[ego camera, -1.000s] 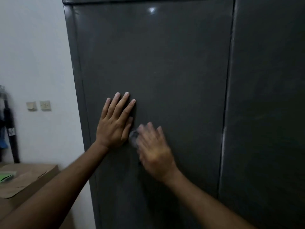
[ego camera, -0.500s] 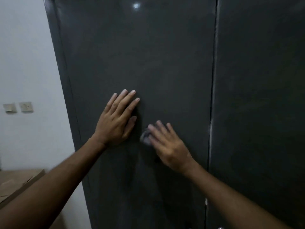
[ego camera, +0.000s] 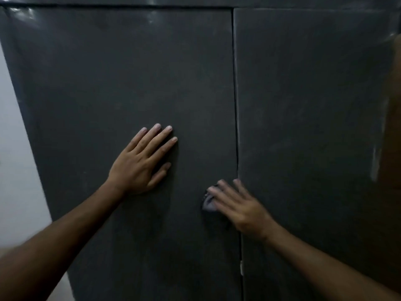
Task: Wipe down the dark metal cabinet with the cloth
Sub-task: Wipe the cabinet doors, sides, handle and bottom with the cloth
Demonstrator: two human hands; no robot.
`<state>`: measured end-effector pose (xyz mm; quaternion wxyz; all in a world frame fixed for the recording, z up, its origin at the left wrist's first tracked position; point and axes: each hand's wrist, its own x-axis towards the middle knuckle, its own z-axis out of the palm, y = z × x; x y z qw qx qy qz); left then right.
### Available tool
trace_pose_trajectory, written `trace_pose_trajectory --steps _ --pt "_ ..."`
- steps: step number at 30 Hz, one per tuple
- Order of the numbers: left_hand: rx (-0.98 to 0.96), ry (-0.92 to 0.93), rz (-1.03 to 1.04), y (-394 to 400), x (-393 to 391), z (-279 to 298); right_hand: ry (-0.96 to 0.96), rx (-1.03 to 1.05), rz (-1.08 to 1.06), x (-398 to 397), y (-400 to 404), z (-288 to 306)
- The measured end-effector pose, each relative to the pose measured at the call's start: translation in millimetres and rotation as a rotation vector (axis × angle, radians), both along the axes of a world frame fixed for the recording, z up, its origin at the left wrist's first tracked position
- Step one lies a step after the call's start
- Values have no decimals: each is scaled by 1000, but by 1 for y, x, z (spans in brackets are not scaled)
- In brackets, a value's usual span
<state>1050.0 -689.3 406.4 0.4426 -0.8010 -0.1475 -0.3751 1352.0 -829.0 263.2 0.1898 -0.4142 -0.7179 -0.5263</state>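
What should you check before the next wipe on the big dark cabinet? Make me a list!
1. Cloth is under the right hand: ok.
2. Cloth touches the left door: ok.
3. Left hand rests flat on that door, fingers straight: ok.
4. Left hand is apart from the cloth: ok.
5. Seam between the doors sits right beside the right hand: ok.
6. Right door already wiped: cannot tell.
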Motion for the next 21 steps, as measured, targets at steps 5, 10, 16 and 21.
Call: trace_pose_trajectory --steps 5,10,16,21 --pt "13 -21 19 0 1 -2 714 360 -126 54 -7 107" --pt "13 -32 41 -4 3 -1 532 271 18 26 11 63" --pt "29 -44 37 -4 5 -2 79 52 -31 76 -18 20" --pt "59 -50 31 0 4 -4 516 256 28 22 9 42"
